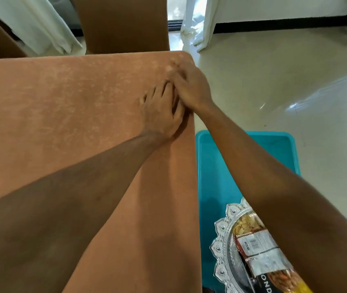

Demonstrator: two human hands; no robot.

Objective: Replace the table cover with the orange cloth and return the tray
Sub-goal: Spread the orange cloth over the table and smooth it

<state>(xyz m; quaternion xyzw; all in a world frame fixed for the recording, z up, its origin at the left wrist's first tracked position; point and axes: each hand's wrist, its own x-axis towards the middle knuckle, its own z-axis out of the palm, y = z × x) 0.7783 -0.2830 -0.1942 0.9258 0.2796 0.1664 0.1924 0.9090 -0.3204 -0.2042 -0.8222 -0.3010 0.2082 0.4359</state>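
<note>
On orange cloth (62,106), left hand (159,115), right hand (189,85) flat, touching

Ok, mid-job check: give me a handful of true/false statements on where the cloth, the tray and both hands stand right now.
1. The orange cloth covers the table top. True.
2. The silver tray is back on the table. False: it sits on the turquoise stool beside the table.
3. Both the left hand and the right hand are on the cloth near the table's far right corner. True.
4. The tray is empty. False: snack packets lie in it.
5. The right hand grips the tray. False: it rests on the cloth.
</note>
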